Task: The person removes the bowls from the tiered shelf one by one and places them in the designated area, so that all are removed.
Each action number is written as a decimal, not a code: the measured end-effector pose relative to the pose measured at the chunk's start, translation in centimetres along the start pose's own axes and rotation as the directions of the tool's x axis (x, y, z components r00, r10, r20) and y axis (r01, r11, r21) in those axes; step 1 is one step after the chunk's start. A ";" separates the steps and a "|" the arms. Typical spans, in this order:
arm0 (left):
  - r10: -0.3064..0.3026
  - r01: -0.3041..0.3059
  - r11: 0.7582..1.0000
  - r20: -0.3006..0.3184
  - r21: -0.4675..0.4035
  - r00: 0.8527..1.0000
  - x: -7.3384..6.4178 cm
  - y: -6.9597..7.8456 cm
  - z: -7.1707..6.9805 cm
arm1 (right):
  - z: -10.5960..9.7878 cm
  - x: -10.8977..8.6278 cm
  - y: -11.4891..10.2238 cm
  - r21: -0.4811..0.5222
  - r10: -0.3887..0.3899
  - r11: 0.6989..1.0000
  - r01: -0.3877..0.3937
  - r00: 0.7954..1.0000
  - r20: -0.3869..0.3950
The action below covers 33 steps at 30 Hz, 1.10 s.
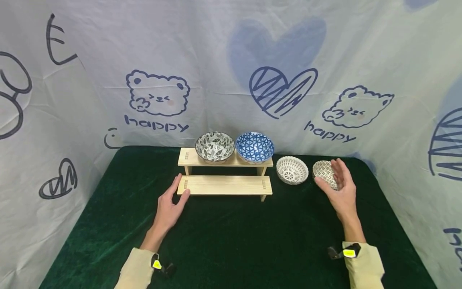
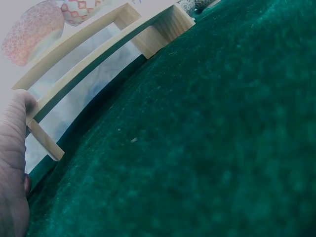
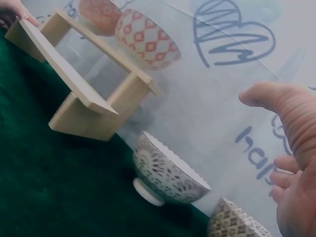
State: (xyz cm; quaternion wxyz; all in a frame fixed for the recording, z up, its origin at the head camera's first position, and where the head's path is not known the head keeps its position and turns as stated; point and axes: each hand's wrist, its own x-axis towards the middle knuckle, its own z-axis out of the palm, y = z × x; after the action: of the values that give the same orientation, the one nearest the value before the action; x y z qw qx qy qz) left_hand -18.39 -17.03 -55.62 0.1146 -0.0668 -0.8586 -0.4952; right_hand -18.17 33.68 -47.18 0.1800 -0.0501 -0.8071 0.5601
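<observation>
My left hand point(image 1: 169, 208) grips the left end of a two-step wooden rack point(image 1: 223, 185), thumb at the lower board's front edge. In the left wrist view the thumb point(image 2: 19, 106) bends against that board's end. On the upper step stand a bowl with black leaf patterns point(image 1: 215, 147) and a blue-patterned bowl point(image 1: 254, 147). My right hand point(image 1: 343, 194), thumb and fingers spread apart, is over the rightmost bowl, a small lattice-patterned one point(image 1: 322, 170), and partly hides it. Between rack and right hand sits a white bowl with a dark pattern point(image 1: 292, 170).
Dark green cloth point(image 1: 252, 241) covers the table. A pale curtain point(image 1: 216, 48) printed with bears and hearts hangs close behind the rack and bowls and along both sides. The two bowls on the right stand on the cloth beside the rack.
</observation>
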 end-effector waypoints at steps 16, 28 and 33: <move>0.017 -0.017 1.000 -0.007 0.006 1.000 0.2 -0.4 0.2 | 2.3 -0.9 0.3 0.037 -0.065 0.997 0.060 0.988 0.140; 0.010 -0.010 1.000 -0.028 0.003 1.000 -0.1 -0.1 0.0 | 5.5 -0.4 -1.4 0.099 -0.073 0.994 0.050 0.965 0.254; 0.008 -0.008 1.000 -0.021 0.006 1.000 0.0 -0.1 0.0 | 7.0 0.1 -2.4 0.125 -0.106 0.990 0.072 0.951 0.291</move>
State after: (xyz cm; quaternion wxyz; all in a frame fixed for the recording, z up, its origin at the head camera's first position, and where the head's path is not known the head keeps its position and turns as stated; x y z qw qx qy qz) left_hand -18.44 -17.09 -55.70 0.1257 -0.0648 -0.8586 -0.4928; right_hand -20.43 26.59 -47.08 0.0842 0.0814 -0.7935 0.5972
